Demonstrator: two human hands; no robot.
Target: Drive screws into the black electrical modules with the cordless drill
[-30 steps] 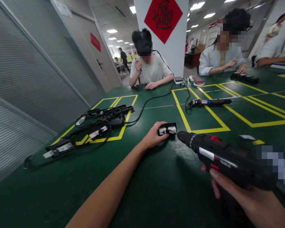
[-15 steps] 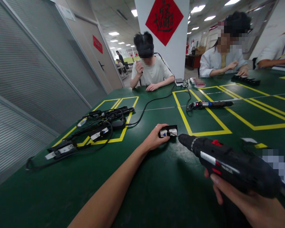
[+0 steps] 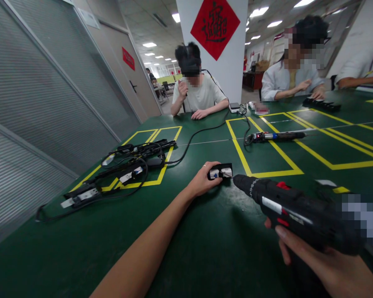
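Observation:
My left hand [image 3: 206, 180] grips a small black housing [image 3: 229, 168] with white and blue parts inside, pressing it on the green table [image 3: 205, 231]. In my right hand [image 3: 313, 258] is a black cordless drill [image 3: 295, 211] with red buttons, its fingers wrapped round the handle. The chuck points left at the housing. A thin bit reaches from the chuck to the housing's right part; whether its tip sits on a screw is too small to tell.
Black bars with cables [image 3: 136, 165] lie inside yellow tape at the left. An electric screwdriver [image 3: 276, 136] with a cord lies at the back right. Across the table sit a person in a white T-shirt [image 3: 202, 93] and another in a pale jacket [image 3: 286, 85]. A cable [image 3: 191, 142] crosses the table.
Both hands, the housing and the front of the drill stay nearly still. The drill's rear end has shifted slightly left. A distant person in the background has moved.

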